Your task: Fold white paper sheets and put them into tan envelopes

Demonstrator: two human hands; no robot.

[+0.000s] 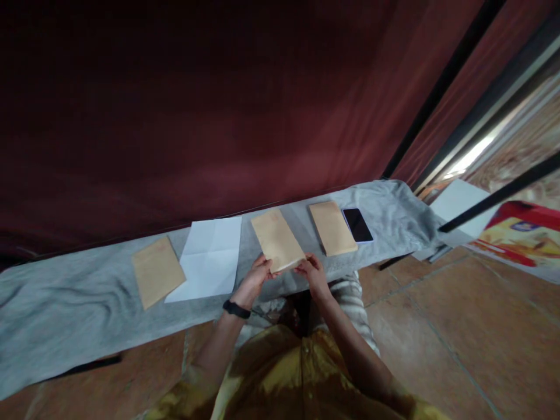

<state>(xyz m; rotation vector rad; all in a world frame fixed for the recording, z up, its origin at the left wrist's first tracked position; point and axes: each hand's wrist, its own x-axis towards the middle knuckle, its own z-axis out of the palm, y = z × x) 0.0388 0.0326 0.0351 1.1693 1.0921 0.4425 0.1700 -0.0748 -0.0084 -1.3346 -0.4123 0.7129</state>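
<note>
Between my two hands is a brown paper envelope [279, 238], its far end tilted toward the back of the cloth-covered bench. My left hand [259, 273], with a black band on the wrist, grips its near left corner. At the near right corner my right hand [312, 272] pinches the edge, fingers closed. To the left lies a creased white sheet of paper [213, 256], and a second brown envelope [157, 272] overlaps its left edge. On the right rests a brown envelope or stack of them [333, 228], next to a dark-screened phone [357, 225].
A grey cloth [87, 297] covers the long narrow bench, against a dark red curtain [245, 116]. Black metal bars [437, 93] rise at the right. A red and yellow printed box [525, 236] and a white board [459, 201] stand beyond the bench's right end. The floor [420, 338] is tiled.
</note>
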